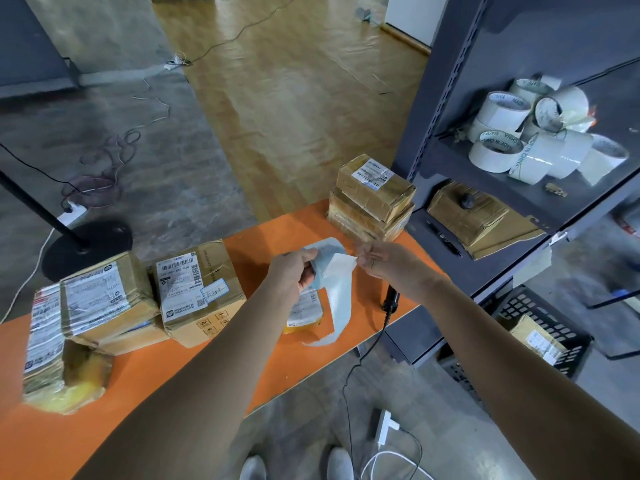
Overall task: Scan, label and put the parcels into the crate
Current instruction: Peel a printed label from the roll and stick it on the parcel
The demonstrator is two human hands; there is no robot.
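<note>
Above the near edge of the orange table [263,233], both hands meet over a pale blue backing strip [337,303] that curls up and then hangs down toward the tabletop. The left hand [294,271] grips the strip's upper part in curled fingers. The right hand [381,263] pinches the corner of a white label [341,263] between thumb and forefinger, and the label stands partly lifted off the strip between the two hands.

On the table directly beneath the hands lies a small parcel [304,311], mostly hidden by the left wrist and the hanging strip, with a yellow edge showing. At the table's right edge, under the right forearm, a black scanner [391,299] rests with its cable dropping over the side. At the table's far right corner stands a stack of brown parcels [372,199]. Toward the table's left sit a labelled box [197,289], then a taped stack [104,299], and a torn parcel [52,358] at the left end.

Right of the table, on the floor, a black crate [519,301] holds one parcel [540,341]. Behind it rises a grey shelf rack [450,98] carrying white tape rolls [533,133].
</note>
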